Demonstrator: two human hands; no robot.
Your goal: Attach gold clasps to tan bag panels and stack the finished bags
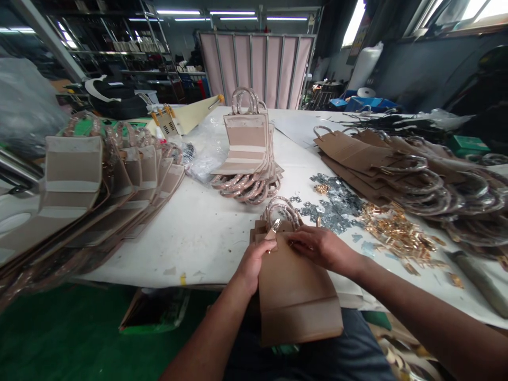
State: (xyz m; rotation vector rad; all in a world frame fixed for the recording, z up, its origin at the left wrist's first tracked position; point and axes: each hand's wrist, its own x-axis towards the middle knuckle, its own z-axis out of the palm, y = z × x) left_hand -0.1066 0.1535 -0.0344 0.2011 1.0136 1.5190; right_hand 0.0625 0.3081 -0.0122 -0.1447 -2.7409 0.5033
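Observation:
A tan handbag panel with wrapped loop handles lies in front of me, its lower part hanging over the table edge. My left hand grips its left side, the thumb pressed near a shiny metal piece by the top edge. On the panel's upper right rests my right hand, fingers bent together against the surface; whatever they pinch is hidden. Beyond the hands, a stack of similar bag panels shows pale inner sides and plastic-wrapped handles.
Gold metal fittings and dark flat plates lie scattered to the right on the white table. Brown bag panels are piled behind them. More bag panels lean at the left, and clear plastic lies mid-table.

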